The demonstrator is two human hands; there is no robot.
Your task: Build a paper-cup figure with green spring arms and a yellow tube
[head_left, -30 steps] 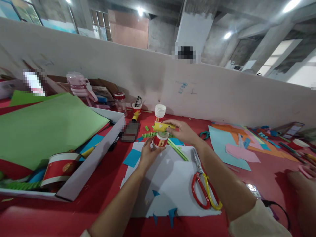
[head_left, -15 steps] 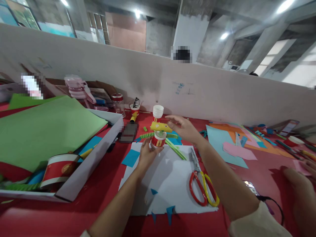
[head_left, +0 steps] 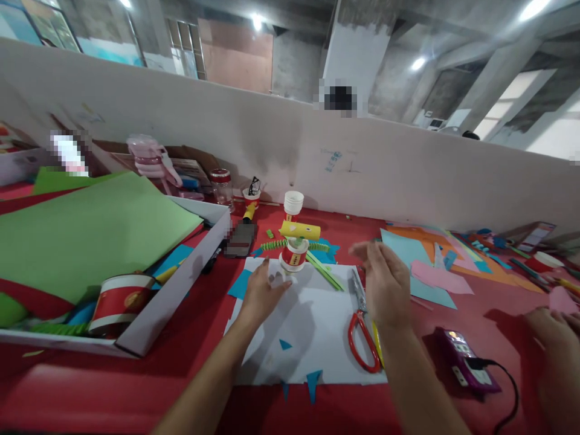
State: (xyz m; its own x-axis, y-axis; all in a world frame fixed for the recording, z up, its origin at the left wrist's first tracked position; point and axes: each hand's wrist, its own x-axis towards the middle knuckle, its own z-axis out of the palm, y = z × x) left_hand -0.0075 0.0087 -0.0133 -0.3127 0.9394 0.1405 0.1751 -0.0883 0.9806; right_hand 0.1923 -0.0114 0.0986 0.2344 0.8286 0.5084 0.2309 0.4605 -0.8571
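A small red-and-white paper cup (head_left: 294,258) stands on the white paper's far edge. Across its top lies a yellow paper roll (head_left: 301,230) with a dark eye-like mark, above a bit of green. Green folded paper strips (head_left: 273,245) reach out on both sides of the cup. Just in front of the cup is my left hand (head_left: 263,293), thumb and fingers apart and nothing in them. My right hand (head_left: 387,281) hovers to the right, above the scissors (head_left: 362,338) with red and yellow handles; its slightly bent fingers are a little blurred and hold nothing visible.
Flat green strips (head_left: 325,270) and blue scraps (head_left: 313,384) lie about the white sheet (head_left: 312,326). At left stands a white box (head_left: 181,296) with green paper and a cup. Stacked cups (head_left: 293,202) are behind. A purple device (head_left: 469,362) and another person's hand (head_left: 550,326) are at right.
My left hand has let go of the cup and drawn back toward me. My right hand has moved away from the yellow roll, to the right and nearer me. The cup stands by itself.
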